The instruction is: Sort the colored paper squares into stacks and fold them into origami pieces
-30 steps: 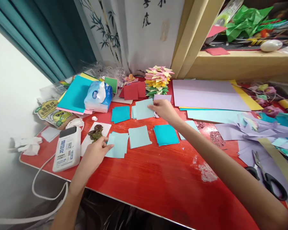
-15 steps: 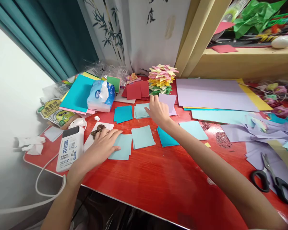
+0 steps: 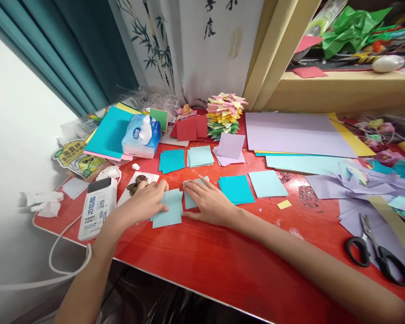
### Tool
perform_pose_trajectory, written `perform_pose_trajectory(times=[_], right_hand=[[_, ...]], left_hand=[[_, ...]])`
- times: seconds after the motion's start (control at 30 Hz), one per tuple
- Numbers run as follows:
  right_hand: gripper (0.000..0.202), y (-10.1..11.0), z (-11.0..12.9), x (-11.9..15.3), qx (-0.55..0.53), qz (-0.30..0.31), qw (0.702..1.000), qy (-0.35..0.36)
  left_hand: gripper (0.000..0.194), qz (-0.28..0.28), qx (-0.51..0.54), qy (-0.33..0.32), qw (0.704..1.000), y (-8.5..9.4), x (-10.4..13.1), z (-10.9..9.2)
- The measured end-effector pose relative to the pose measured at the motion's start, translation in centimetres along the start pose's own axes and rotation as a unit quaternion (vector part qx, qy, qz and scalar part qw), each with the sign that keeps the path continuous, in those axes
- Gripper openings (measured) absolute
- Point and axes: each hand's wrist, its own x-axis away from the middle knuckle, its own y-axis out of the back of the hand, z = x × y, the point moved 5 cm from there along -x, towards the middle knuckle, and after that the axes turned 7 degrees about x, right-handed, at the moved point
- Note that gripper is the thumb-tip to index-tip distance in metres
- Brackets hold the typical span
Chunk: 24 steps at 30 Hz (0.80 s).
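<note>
My left hand (image 3: 145, 200) is curled around the left edge of a light blue paper square (image 3: 169, 213), thumb on its face and index finger by its upper corner. A sliver of darker blue shows under that square's left side. My right hand (image 3: 209, 201) lies flat, fingers stretched out, over another light blue paper pile (image 3: 190, 201) and covers most of it. Just right of this hand sit bright blue squares (image 3: 236, 189) and a further light blue square pile (image 3: 268, 183). Behind are bright blue (image 3: 173, 160), pale blue (image 3: 200, 155) and lilac squares (image 3: 231, 146).
Black-handled scissors (image 3: 374, 252) lie on lilac paper at right. Large lilac sheets (image 3: 290, 134) are behind. A folded-paper stack (image 3: 225, 114), red squares (image 3: 186, 130) and a tissue pack (image 3: 141, 137) stand at the back. A white box-shaped device (image 3: 99, 209) with a cable is at left.
My right hand has come down from the pale blue squares at the back to the light blue pile in front. The paper at my left hand has turned slightly. The view has shifted a little.
</note>
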Motion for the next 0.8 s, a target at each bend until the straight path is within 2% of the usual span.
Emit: perform_pose_trajectory(times=[0.13,0.23,0.3,0.37,0.4,0.47,0.5,0.53,0.6,0.67,0.73,0.8], right_hand=[[0.051,-0.1,-0.4,0.1,0.027,-0.009,0.999,-0.027],[0.046,0.5,-0.9,0.3,-0.003,-0.017,0.999,-0.051],[0.054,1.2,-0.9,0.5,-0.083,-0.022,0.994,-0.065],[0.065,2.0,-0.6,0.5,-0.213,-0.023,0.972,-0.095],[0.063,2.3,-0.5,0.6,-0.282,-0.022,0.952,-0.12],[0.038,2.8,-0.3,0.7,-0.376,-0.024,0.909,-0.177],[0.023,2.8,-0.3,0.8,-0.397,-0.025,0.894,-0.207],[0.017,2.8,-0.2,0.9,-0.406,-0.029,0.883,-0.233],[0.025,2.7,-0.3,1.3,-0.407,-0.047,0.872,-0.269],[0.026,2.4,-0.2,1.8,-0.41,-0.073,0.863,-0.285],[0.018,2.0,0.1,2.2,-0.415,-0.077,0.862,-0.281],[0.011,1.8,0.7,2.4,-0.417,-0.062,0.869,-0.259]], left_hand=[[0.013,-0.029,0.005,-0.005,1.0,0.3,0.9,-0.2],[0.021,-0.101,0.027,-0.012,0.994,1.5,1.7,-0.5],[0.024,-0.153,0.061,-0.02,0.986,2.6,2.4,-1.2],[0.025,-0.182,0.105,-0.045,0.977,3.4,3.0,-2.4],[0.024,-0.188,0.13,-0.064,0.971,3.6,3.2,-3.1],[0.021,-0.205,0.185,-0.095,0.957,3.6,3.5,-4.4],[0.022,-0.223,0.223,-0.098,0.944,3.4,3.6,-4.7],[0.026,-0.247,0.271,-0.093,0.926,3.2,3.7,-4.7],[0.043,-0.286,0.383,-0.069,0.876,2.1,3.7,-4.2],[0.053,-0.285,0.48,-0.04,0.829,0.4,3.7,-3.5],[0.052,-0.264,0.528,-0.008,0.807,-1.3,3.7,-3.1],[0.047,-0.248,0.537,0.027,0.806,-2.6,4.0,-3.0]])
